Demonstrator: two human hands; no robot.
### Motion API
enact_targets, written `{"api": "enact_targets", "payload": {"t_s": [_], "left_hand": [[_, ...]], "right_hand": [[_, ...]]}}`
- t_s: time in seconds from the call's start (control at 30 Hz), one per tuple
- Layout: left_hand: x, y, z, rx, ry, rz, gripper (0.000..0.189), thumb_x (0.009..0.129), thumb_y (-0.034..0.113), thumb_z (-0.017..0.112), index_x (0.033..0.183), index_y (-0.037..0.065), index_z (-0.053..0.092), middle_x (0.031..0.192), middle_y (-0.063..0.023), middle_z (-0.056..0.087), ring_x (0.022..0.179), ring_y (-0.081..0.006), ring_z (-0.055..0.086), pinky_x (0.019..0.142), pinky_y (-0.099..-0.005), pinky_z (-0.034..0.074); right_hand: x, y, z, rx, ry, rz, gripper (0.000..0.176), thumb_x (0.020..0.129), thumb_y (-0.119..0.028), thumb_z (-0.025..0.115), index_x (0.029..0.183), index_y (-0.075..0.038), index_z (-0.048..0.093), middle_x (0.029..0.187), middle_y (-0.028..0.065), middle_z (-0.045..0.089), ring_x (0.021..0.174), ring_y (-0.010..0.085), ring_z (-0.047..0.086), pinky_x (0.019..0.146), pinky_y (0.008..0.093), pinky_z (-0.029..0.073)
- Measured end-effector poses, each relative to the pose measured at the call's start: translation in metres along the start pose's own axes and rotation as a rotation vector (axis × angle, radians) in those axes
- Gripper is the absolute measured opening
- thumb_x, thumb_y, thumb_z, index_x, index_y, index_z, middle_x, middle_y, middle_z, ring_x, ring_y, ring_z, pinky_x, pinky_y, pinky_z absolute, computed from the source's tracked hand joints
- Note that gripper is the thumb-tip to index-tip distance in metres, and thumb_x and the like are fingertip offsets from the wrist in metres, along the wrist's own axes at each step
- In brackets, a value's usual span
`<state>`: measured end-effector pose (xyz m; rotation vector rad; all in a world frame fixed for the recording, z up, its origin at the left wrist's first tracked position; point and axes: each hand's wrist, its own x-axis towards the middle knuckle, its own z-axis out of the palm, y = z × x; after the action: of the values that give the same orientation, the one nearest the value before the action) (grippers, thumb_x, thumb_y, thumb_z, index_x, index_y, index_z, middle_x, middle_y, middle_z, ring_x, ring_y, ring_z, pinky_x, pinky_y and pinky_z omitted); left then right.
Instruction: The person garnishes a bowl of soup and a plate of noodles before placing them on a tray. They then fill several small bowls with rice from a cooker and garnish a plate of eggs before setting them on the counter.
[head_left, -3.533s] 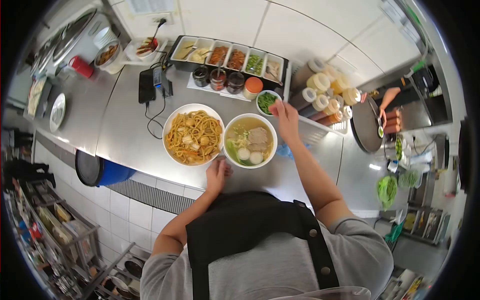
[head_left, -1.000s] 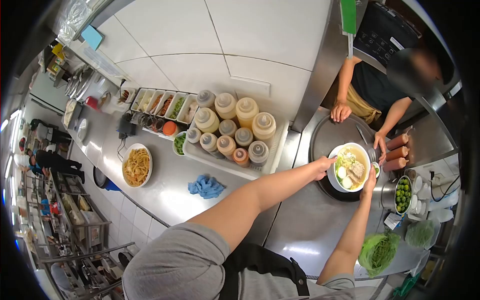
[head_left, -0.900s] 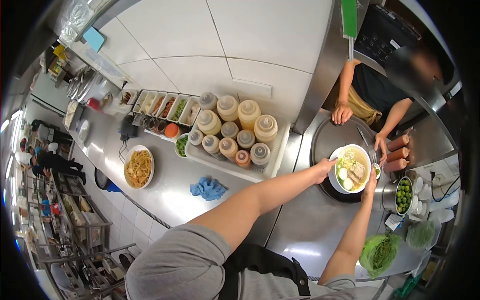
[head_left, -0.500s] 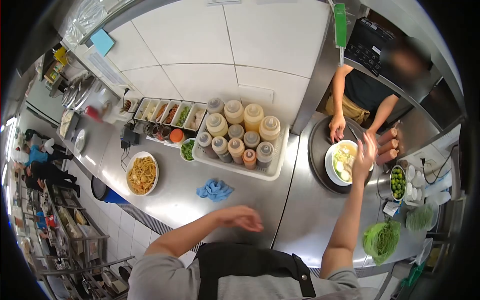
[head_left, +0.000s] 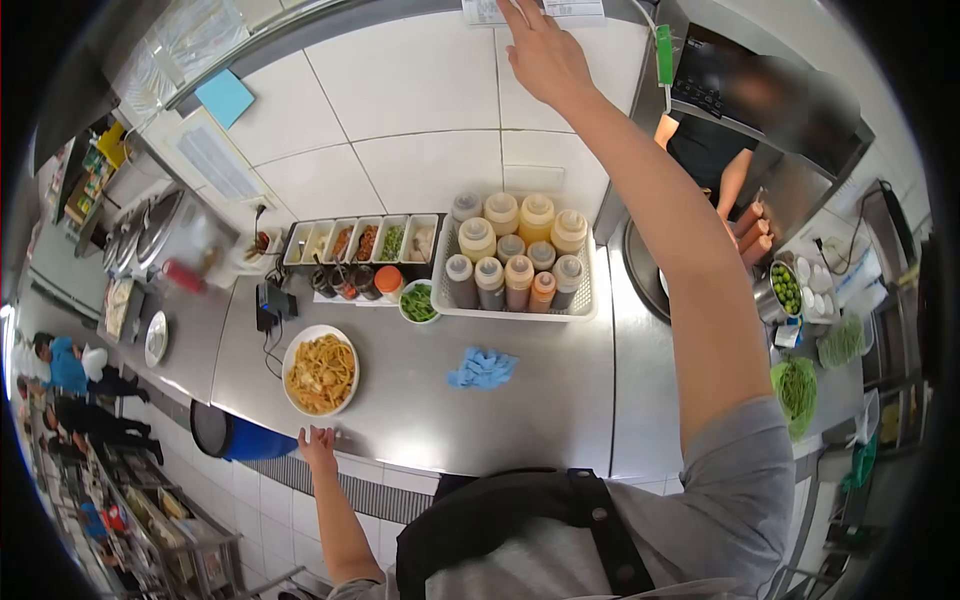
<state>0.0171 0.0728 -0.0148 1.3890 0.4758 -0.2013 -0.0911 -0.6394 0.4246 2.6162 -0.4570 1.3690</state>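
Note:
My right hand (head_left: 545, 58) is raised high against the wall, its fingers stretched out over the white paper slips (head_left: 572, 9) at the top edge of the view. Low on the left, my left hand (head_left: 318, 448) hangs at the counter's front edge with fingers apart and nothing in them. Just above it stands a white bowl of pasta (head_left: 321, 372) with broad noodles in sauce. A crumpled blue cloth (head_left: 482, 368) lies on the steel between my arms. My right arm crosses in front of most of the dark round tray (head_left: 640, 262).
A white basket of squeeze bottles (head_left: 518, 262) stands against the wall, beside topping containers (head_left: 365, 240) and a bowl of chopped greens (head_left: 418, 300). At right are a person (head_left: 708, 150), a pot of limes (head_left: 785, 290) and bagged greens (head_left: 795, 395). A blue bin (head_left: 250, 438) stands below.
My right hand has left the soup bowl and risen to the paper slips. My left hand has moved left, near the pasta. The view has shifted left, and the soup bowl no longer shows.

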Motion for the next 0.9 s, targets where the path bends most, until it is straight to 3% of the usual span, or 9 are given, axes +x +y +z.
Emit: {"api": "enact_targets", "payload": {"t_s": [0.1,0.27,0.43,0.5,0.67,0.77,0.8,0.83,0.9], "left_hand": [[0.026,0.025,-0.001,0.009,-0.131,-0.001,0.056,0.108,0.022,0.05,0.159,0.016,0.026,0.119,-0.02,0.06,0.104,-0.0323,0.066,0.097,-0.0429,0.057],[0.055,0.068,0.006,0.263,-0.329,0.001,0.048,0.108,0.019,0.05,0.153,0.007,0.042,0.103,-0.0103,0.066,0.085,-0.0196,0.069,0.072,-0.0325,0.06],[0.095,0.074,0.007,0.431,-0.451,0.034,0.049,0.104,0.016,0.058,0.15,0.006,0.048,0.095,-0.0046,0.065,0.076,-0.013,0.065,0.062,-0.0286,0.057],[0.105,0.075,0.005,0.459,-0.511,0.027,0.049,0.104,0.018,0.057,0.151,0.006,0.048,0.104,-0.0049,0.068,0.078,-0.0121,0.065,0.063,-0.0282,0.055],[0.097,0.081,0.01,0.4,-0.511,0.004,0.049,0.101,0.016,0.062,0.149,0.008,0.051,0.081,0.003,0.057,0.064,-0.0064,0.052,0.056,-0.0239,0.046],[0.103,0.081,0.008,0.459,-0.628,0.011,0.047,0.1,0.016,0.064,0.145,0.007,0.055,0.082,-0.0017,0.065,0.062,-0.0083,0.057,0.053,-0.0243,0.045],[0.098,0.083,0.015,0.456,-0.619,0.003,0.047,0.1,0.016,0.064,0.145,0.007,0.055,0.087,-0.0038,0.067,0.064,-0.0088,0.059,0.054,-0.0244,0.046],[0.103,0.077,0.017,0.429,-0.61,-0.015,0.05,0.1,0.016,0.064,0.147,0.007,0.053,0.092,-0.0053,0.068,0.069,-0.0102,0.062,0.058,-0.0243,0.05],[0.091,0.089,0.035,0.452,-0.618,-0.02,0.055,0.1,0.013,0.063,0.153,0.009,0.047,0.094,-0.0072,0.069,0.077,-0.0128,0.068,0.063,-0.0242,0.056]], "right_hand": [[0.008,-0.003,0.007,-0.108,-0.024,0.049,0.064,0.084,-0.002,0.058,0.147,-0.002,0.045,0.156,0.0219,0.041,0.111,0.039,0.063,0.089,0.0486,0.056],[0.009,-0.027,-0.009,-0.241,-0.139,0.149,0.061,0.085,-0.004,0.056,0.145,-0.001,0.045,0.154,0.0195,0.045,0.108,0.038,0.064,0.087,0.0495,0.056],[0.015,-0.029,0.0,-0.351,-0.142,0.173,0.062,0.086,-0.008,0.06,0.146,-0.001,0.044,0.156,0.0189,0.043,0.108,0.0372,0.064,0.088,0.0508,0.056],[0.017,-0.039,-0.006,-0.42,-0.2,0.226,0.065,0.087,-0.012,0.063,0.148,-0.001,0.042,0.157,0.0185,0.04,0.112,0.0375,0.063,0.09,0.0514,0.055],[0.025,-0.047,-0.004,-0.389,-0.256,0.337,0.072,0.089,-0.02,0.068,0.151,-0.002,0.037,0.162,0.0192,0.033,0.128,0.0408,0.056,0.102,0.0518,0.05],[0.017,-0.029,0.025,-0.428,-0.048,0.106,0.063,0.092,-0.017,0.066,0.148,-0.001,0.041,0.163,0.0203,0.029,0.13,0.0418,0.053,0.107,0.0499,0.047],[0.024,-0.09,0.01,-0.362,-0.112,0.237,0.058,0.092,-0.013,0.066,0.145,-0.001,0.044,0.157,0.0225,0.035,0.129,0.0419,0.054,0.104,0.0496,0.049],[0.019,-0.107,0.019,-0.282,-0.001,0.026,0.056,0.091,-0.01,0.066,0.143,-0.004,0.045,0.153,0.0244,0.039,0.126,0.0431,0.055,0.101,0.0502,0.05],[0.015,-0.157,0.048,-0.155,-0.076,-0.034,0.056,0.091,-0.013,0.067,0.144,-0.01,0.047,0.152,0.0198,0.041,0.122,0.0415,0.057,0.101,0.0486,0.05]]}}
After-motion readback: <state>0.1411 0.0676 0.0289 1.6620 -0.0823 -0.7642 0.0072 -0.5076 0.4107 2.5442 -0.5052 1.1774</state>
